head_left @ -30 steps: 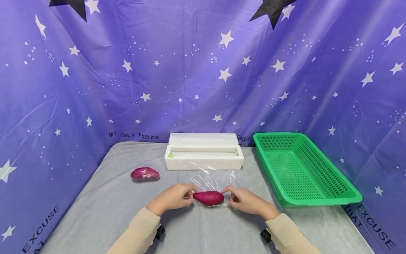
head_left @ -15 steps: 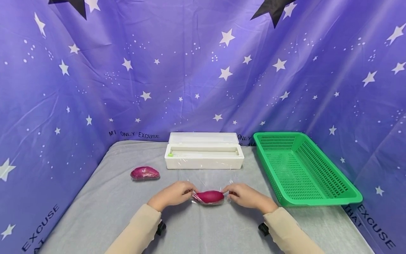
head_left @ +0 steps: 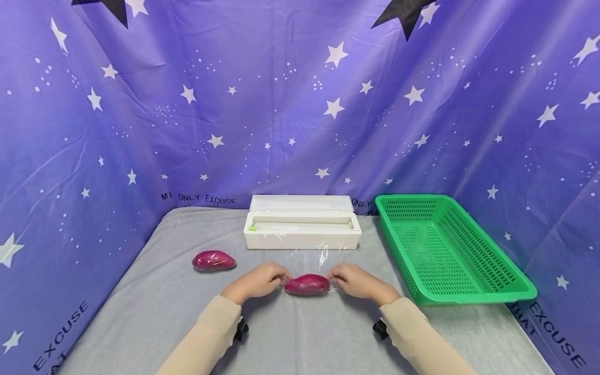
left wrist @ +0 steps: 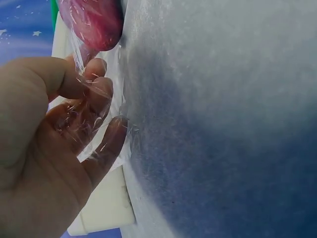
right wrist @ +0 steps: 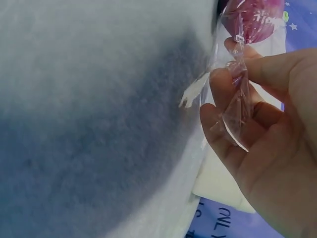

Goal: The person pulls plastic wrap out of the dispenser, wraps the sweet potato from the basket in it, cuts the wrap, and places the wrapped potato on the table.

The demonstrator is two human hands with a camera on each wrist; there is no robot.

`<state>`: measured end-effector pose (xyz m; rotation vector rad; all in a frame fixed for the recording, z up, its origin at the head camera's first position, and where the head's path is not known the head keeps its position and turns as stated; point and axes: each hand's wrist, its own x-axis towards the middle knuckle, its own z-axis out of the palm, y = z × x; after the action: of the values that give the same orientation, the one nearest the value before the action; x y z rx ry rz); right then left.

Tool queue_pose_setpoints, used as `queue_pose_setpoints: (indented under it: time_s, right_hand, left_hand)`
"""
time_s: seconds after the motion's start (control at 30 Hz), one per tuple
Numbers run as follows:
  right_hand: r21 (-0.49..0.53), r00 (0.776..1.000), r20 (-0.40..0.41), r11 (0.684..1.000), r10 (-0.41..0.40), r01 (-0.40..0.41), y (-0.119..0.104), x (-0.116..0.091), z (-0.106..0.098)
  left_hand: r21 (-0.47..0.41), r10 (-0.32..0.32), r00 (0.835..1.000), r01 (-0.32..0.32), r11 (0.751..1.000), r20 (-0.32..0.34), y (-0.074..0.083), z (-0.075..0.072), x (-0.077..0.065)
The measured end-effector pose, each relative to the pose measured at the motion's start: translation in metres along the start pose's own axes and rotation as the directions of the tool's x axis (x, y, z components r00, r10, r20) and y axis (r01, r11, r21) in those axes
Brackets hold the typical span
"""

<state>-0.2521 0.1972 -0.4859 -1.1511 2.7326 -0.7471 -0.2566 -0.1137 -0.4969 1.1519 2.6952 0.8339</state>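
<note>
Head: central vegetable nearer box

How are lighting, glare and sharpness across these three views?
Head view: bright and fairly sharp, white glints on the plastic wrap; left wrist view: dimmer and softer, gray cloth shadowed toward lower right, wrap glinting at the left hand; right wrist view: also dim and soft, cloth shadowed toward lower left, glare on wrap at the right hand.

Long beige sleeves, matching cuffs, a small black device at each wrist, bare fingers
</note>
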Motion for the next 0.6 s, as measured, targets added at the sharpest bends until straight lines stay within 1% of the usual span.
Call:
queue_pose_setpoints:
  time_s: [0.3, 0.47, 0.6]
  right_hand:
    - [0.102, 0.998, 0.028, 0.993, 0.053, -0.056, 0.0054, 0.0065, 0.0042]
    - [0.109, 0.998, 0.023, 0.992, 0.064, -0.066, 0.0072, 0.0069, 0.006]
    - [0.117, 0.997, 0.021, 0.991, 0.068, -0.07, 0.0078, 0.0065, 0.0072]
  left_hand:
    - [0.004, 0.001, 1.0, -0.001, 1.0, -0.012, -0.005, 0.0006, 0.0016]
    - [0.006, 0.004, 1.0, -0.003, 1.0, -0.023, -0.0061, 0.0008, 0.0017]
    - [-0.009, -0.029, 0.999, 0.029, 1.0, -0.035, -0.0047, -0.0001, 0.0011]
